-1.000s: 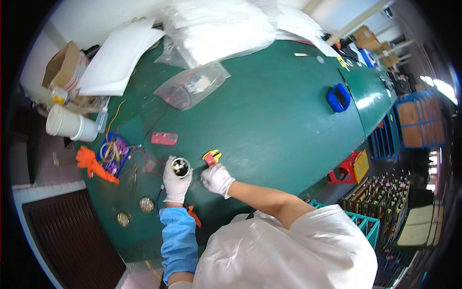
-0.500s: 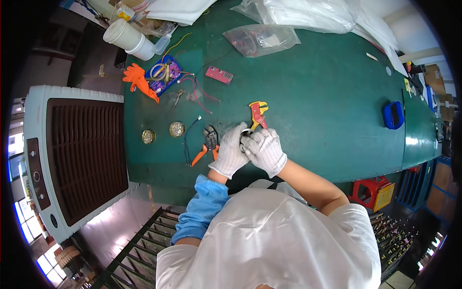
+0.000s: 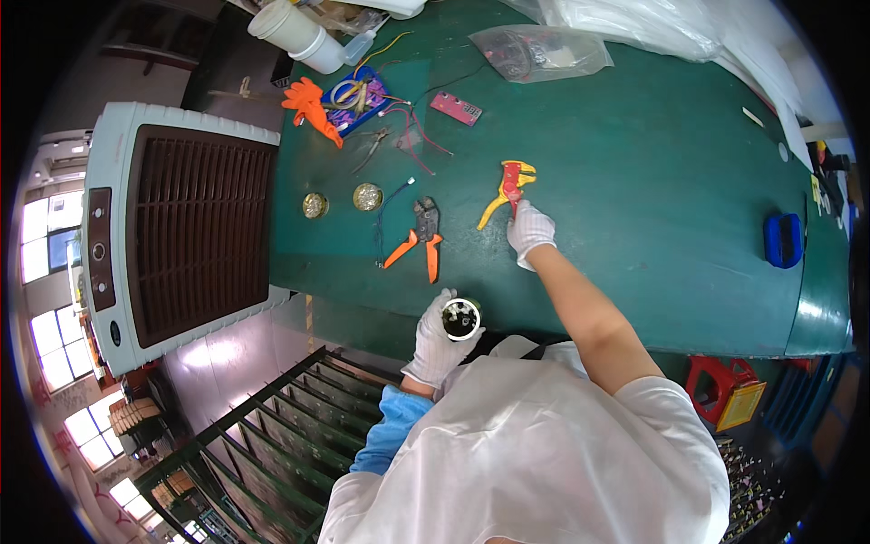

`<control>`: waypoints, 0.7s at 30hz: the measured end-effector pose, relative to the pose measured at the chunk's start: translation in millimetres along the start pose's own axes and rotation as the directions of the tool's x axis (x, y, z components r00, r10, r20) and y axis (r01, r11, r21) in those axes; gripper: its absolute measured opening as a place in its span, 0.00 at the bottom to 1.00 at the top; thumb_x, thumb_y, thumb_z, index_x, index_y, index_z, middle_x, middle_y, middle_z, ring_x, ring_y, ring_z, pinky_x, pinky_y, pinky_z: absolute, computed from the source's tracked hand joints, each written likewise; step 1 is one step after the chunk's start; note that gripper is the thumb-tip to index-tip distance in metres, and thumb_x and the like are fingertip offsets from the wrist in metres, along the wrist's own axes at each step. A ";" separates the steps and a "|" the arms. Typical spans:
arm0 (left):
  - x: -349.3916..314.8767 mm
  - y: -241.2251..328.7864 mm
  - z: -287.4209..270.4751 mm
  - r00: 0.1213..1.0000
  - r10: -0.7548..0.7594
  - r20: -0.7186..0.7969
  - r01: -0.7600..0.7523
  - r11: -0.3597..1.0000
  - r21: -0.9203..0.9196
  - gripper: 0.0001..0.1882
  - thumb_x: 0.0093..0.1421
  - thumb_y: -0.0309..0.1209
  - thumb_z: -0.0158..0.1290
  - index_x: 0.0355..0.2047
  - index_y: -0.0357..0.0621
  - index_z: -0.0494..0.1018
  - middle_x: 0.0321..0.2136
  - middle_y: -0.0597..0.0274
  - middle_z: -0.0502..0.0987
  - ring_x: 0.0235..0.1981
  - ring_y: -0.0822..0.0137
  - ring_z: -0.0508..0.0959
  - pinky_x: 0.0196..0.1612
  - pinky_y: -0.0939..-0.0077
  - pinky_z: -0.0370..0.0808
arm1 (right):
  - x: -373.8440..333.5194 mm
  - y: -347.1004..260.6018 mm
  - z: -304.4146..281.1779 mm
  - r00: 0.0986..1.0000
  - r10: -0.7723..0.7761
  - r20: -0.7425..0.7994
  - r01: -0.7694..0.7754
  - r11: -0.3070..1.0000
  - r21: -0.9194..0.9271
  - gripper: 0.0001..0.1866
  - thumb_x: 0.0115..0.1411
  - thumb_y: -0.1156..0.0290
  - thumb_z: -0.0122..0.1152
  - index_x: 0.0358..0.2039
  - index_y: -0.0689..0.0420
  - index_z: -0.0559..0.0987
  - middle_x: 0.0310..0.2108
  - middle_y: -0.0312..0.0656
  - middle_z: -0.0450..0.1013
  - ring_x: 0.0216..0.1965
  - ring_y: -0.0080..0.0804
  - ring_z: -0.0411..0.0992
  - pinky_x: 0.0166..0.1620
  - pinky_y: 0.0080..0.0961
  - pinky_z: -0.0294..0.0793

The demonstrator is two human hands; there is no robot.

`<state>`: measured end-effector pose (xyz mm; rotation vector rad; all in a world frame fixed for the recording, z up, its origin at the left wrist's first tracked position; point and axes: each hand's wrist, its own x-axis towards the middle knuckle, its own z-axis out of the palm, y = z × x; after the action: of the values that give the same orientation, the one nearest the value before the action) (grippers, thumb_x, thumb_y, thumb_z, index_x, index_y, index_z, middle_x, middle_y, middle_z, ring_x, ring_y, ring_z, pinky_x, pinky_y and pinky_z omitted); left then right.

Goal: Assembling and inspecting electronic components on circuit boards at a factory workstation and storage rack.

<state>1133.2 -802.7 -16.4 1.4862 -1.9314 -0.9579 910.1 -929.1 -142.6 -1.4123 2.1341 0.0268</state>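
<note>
My left hand (image 3: 437, 343), in a white knitted glove, is closed around a small cup (image 3: 461, 319) with a white rim and a dark inside showing a few pale bits. It is close to my body, by the table's near edge. My gloved right hand (image 3: 532, 232) reaches forward over the table, its fingers closed on the red handle of a yellow and red wire stripper (image 3: 509, 192). The stripper's yellow handle slants off to the left. Left of it lies a crimping tool (image 3: 424, 231) with orange handles, beside a short dark cable (image 3: 381, 227) with a connector.
Two small round tins (image 3: 367, 197) of shiny bits stand at the left. Behind them are pliers (image 3: 371, 150), an orange glove (image 3: 313, 111), a blue tray (image 3: 367, 116) of wires and a red circuit board (image 3: 456, 108). A blue box (image 3: 783, 240) sits far right.
My hands, together before, are now apart. The left has drawn back toward my body with the cup, and the right has moved forward onto the wire stripper, which has turned slightly. The view has shifted.
</note>
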 end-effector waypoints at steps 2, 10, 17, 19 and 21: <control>-10.3 6.1 -1.8 0.999 -0.043 0.000 0.043 0.998 -0.056 0.39 0.38 0.31 0.71 0.50 0.33 0.65 0.47 0.41 0.73 0.49 0.46 0.75 0.53 0.60 0.72 | 2.8 -24.8 2.3 0.998 -0.069 -0.008 0.069 0.997 0.027 0.22 0.57 0.60 0.58 0.48 0.57 0.70 0.38 0.51 0.76 0.40 0.48 0.76 0.43 0.43 0.74; -4.3 -11.2 -1.2 0.966 0.157 0.205 -0.148 0.987 -0.061 0.43 0.38 0.33 0.71 0.53 0.33 0.62 0.49 0.42 0.72 0.50 0.46 0.73 0.54 0.59 0.71 | -46.8 -19.3 10.7 0.979 -0.145 -0.144 0.202 0.781 0.590 0.20 0.58 0.64 0.56 0.49 0.58 0.73 0.41 0.52 0.76 0.42 0.49 0.75 0.47 0.38 0.74; 36.1 35.3 32.6 0.838 0.381 0.389 -0.321 0.923 -0.214 0.42 0.40 0.43 0.69 0.53 0.38 0.64 0.49 0.46 0.73 0.50 0.47 0.74 0.53 0.57 0.70 | -188.8 106.9 -13.8 0.939 0.214 0.269 -0.329 0.332 0.884 0.25 0.66 0.53 0.50 0.50 0.65 0.71 0.41 0.45 0.75 0.39 0.32 0.76 0.44 0.26 0.76; 39.9 68.8 57.0 0.741 0.520 0.425 -0.436 0.854 -0.284 0.41 0.39 0.45 0.69 0.50 0.40 0.65 0.49 0.48 0.73 0.48 0.48 0.75 0.52 0.58 0.71 | -222.8 120.4 -29.3 0.928 0.217 0.302 -0.348 0.220 0.911 0.27 0.66 0.51 0.48 0.51 0.64 0.70 0.42 0.45 0.75 0.40 0.32 0.76 0.44 0.27 0.76; 37.4 109.8 82.7 0.659 0.591 0.465 -0.467 0.806 -0.363 0.40 0.39 0.45 0.69 0.49 0.40 0.66 0.47 0.49 0.74 0.46 0.48 0.76 0.50 0.58 0.72 | -245.1 146.8 -22.8 0.925 0.155 0.348 -0.312 -0.215 0.925 0.29 0.66 0.47 0.45 0.52 0.61 0.71 0.44 0.45 0.74 0.42 0.32 0.75 0.46 0.29 0.77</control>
<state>995.1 -804.2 18.3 0.4416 -2.3704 -1.3493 842.8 -666.1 -50.8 0.0852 1.3579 -1.1894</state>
